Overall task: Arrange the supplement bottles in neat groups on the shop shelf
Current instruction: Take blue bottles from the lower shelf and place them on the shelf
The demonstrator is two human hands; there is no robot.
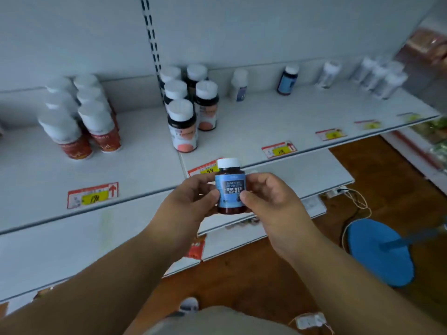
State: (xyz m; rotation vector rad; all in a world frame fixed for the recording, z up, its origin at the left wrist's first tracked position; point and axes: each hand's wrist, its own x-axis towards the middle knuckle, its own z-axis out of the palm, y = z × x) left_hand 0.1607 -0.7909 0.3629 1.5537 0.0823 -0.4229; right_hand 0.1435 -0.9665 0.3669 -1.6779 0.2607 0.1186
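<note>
I hold a dark bottle with a blue label and white cap (230, 187) upright in front of the white shelf (278, 122). My left hand (191, 197) grips its left side and my right hand (268, 197) grips its right side. On the shelf stand a group of red-labelled bottles (79, 117) at the left, a group of dark bottles with pink labels (188, 105) in the middle, a white bottle (239, 84), another blue-labelled bottle (287, 79), a pale bottle (330, 73) and a cluster of pale bottles (381, 77) at the far right.
Red and yellow price tags (93, 195) line the shelf's front edge. Lower white shelves (302, 175) jut out beneath my hands. A blue round stool base (379, 252) and white cables (358, 204) lie on the brown floor at the right.
</note>
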